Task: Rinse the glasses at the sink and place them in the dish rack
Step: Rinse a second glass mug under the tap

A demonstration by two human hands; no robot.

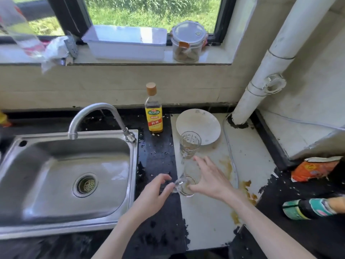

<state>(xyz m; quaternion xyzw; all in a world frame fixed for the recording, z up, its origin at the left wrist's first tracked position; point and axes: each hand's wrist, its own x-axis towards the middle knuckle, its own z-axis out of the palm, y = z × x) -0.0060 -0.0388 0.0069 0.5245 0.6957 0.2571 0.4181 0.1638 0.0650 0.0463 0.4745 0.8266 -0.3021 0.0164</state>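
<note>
Here, low in the middle of the frame, both hands close on a glass mug standing on the worktop: the left hand pinches its handle, while the right hand has its fingers spread round the body, likely to steady it for lifting. Just behind stands a second glass mug, touching a white plate. The steel sink waits at the left, tap dry. No dish rack shows.

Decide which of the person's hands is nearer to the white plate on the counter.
Right. The right hand reaches over the near glass, just below the plate. The left hand sits lower and further left, toward the sink.
</note>
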